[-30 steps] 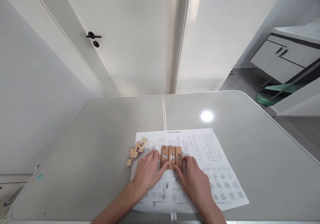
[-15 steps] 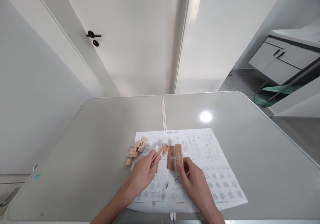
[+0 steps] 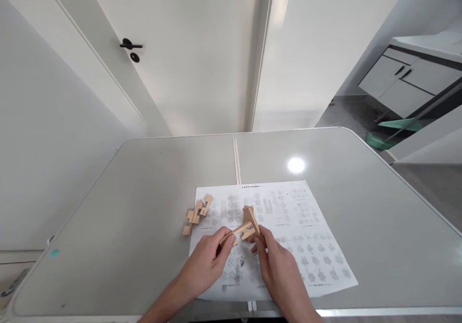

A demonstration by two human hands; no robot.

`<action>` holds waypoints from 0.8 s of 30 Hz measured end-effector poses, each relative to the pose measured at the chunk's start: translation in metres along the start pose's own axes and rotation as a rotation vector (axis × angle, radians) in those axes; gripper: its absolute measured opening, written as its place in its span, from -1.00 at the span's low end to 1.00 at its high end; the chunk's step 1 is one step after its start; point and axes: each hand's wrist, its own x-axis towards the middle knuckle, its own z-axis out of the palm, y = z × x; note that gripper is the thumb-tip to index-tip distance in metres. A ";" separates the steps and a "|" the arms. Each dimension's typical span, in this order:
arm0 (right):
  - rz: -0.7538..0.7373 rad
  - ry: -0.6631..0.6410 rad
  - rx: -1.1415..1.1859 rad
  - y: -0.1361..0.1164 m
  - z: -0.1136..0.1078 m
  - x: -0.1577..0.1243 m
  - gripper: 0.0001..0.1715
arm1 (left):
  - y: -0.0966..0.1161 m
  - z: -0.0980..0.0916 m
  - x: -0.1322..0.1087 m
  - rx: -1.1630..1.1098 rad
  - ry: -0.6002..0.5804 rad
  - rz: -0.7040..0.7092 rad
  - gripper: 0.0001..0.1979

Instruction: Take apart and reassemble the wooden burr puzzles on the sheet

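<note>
Paper (image 3: 288, 222) printed with rows of small grey figures lies across the near part of the tabletop (image 3: 144, 217), with both hands above it. The left hand (image 3: 207, 260) pinches a notched wooden piece (image 3: 247, 229) between thumb and fingers, its far end bearing a dark mark and pointing toward the other hand. The right hand (image 3: 280, 265) grips a second wooden piece (image 3: 254, 224), turned nearly edge-on. The two pieces overlap in view — whether they touch, I cannot tell. More wood shows just behind; whether it is a separate piece is unclear. Loose wooden blocks (image 3: 198, 212) sit in a slanting cluster at the sheet's left edge — partly on it, partly on the bare tabletop. Beyond stands a pale door (image 3: 202, 53) with a black handle (image 3: 130, 44).
</note>
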 end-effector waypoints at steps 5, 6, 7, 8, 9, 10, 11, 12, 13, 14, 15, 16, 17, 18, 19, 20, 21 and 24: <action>-0.130 0.138 -0.129 0.001 0.001 -0.003 -0.53 | 0.000 0.000 -0.001 -0.025 -0.018 0.002 -0.60; -0.141 0.145 -0.133 0.001 0.001 -0.004 -0.51 | 0.000 0.000 -0.001 -0.037 -0.019 -0.001 -0.60; -0.151 0.153 -0.137 0.000 0.000 -0.005 -0.50 | 0.000 0.001 -0.001 -0.045 -0.015 -0.006 -0.59; -0.159 0.160 -0.145 0.000 0.000 -0.006 -0.49 | 0.001 0.001 -0.001 -0.047 -0.007 -0.011 -0.58; -0.171 0.169 -0.160 0.000 0.001 -0.008 -0.48 | 0.001 0.003 -0.002 -0.046 0.003 -0.015 -0.58; -0.186 0.175 -0.181 0.000 0.002 -0.009 -0.47 | 0.002 0.004 -0.003 -0.043 0.014 -0.019 -0.58; -0.203 0.180 -0.207 0.000 0.003 -0.010 -0.46 | 0.003 0.005 -0.004 -0.042 0.022 -0.023 -0.58; -0.219 0.179 -0.234 0.001 0.005 -0.011 -0.45 | 0.003 0.007 -0.005 -0.045 0.028 -0.027 -0.58; -0.232 0.175 -0.258 0.001 0.007 -0.012 -0.44 | 0.004 0.008 -0.006 -0.054 0.029 -0.029 -0.58; -0.242 0.172 -0.277 0.002 0.009 -0.013 -0.43 | 0.004 0.009 -0.006 -0.066 0.028 -0.030 -0.57; -0.250 0.174 -0.290 0.002 0.011 -0.015 -0.40 | 0.004 0.010 -0.007 -0.082 0.024 -0.031 -0.57; -0.254 0.177 -0.297 0.003 0.012 -0.016 -0.38 | 0.003 0.011 -0.007 -0.099 0.016 -0.030 -0.57; -0.256 0.180 -0.303 0.003 0.013 -0.017 -0.35 | 0.003 0.011 -0.007 -0.117 0.003 -0.030 -0.56; -0.257 0.181 -0.309 0.003 0.013 -0.017 -0.33 | 0.003 0.011 -0.006 -0.133 -0.010 -0.030 -0.56; -0.257 0.182 -0.316 0.003 0.012 -0.018 -0.31 | 0.004 0.011 -0.006 -0.147 -0.021 -0.029 -0.56; -0.259 0.185 -0.321 0.002 0.011 -0.018 -0.30 | 0.004 0.011 -0.005 -0.160 -0.031 -0.027 -0.56; -0.261 0.189 -0.322 0.000 0.009 -0.018 -0.29 | 0.004 0.010 -0.005 -0.172 -0.040 -0.024 -0.56; -0.275 0.183 -0.312 -0.006 0.003 -0.017 -0.27 | 0.003 0.006 -0.005 -0.203 -0.065 -0.018 -0.56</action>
